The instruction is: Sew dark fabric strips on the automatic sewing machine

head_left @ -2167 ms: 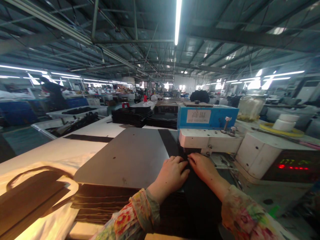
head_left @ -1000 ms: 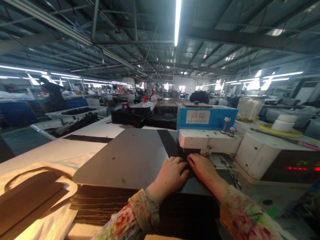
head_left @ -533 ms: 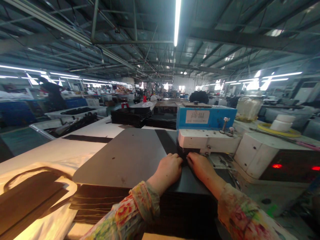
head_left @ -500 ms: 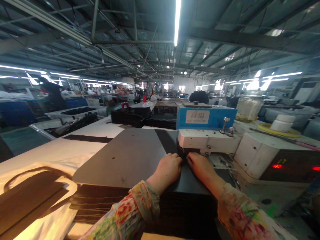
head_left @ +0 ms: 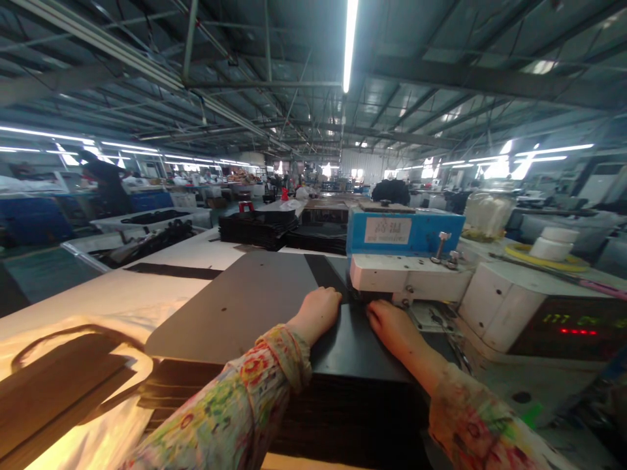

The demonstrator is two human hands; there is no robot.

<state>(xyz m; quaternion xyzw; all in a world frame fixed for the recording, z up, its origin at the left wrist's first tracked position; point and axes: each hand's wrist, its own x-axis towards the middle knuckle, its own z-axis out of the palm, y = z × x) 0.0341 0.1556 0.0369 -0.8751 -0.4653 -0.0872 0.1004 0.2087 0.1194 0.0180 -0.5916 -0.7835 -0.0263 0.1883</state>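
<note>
A large flat dark grey sheet (head_left: 255, 294) with rounded corners lies on top of a stack of similar sheets. Across it runs a black strip (head_left: 321, 271), toward the machine. My left hand (head_left: 318, 316) rests on the sheet at the near end of this strip, fingers curled and their tips hidden. Just under the front edge of the white and blue machine head (head_left: 406, 274) is my right hand (head_left: 389, 326), its fingers bent closed at the sheet; what they pinch, if anything, is hidden.
Piles of black pieces (head_left: 257, 226) lie at the back of the white table (head_left: 176, 290). At right stands a control box (head_left: 563, 320) with lit digits, a white bottle (head_left: 554, 243) and a glass jar (head_left: 488, 209). A brown bag (head_left: 63, 385) lies at left. A person (head_left: 105, 183) is far left.
My left hand has moved left and slightly away from me, apart from the right hand. My right hand has barely moved. The control box's display has changed.
</note>
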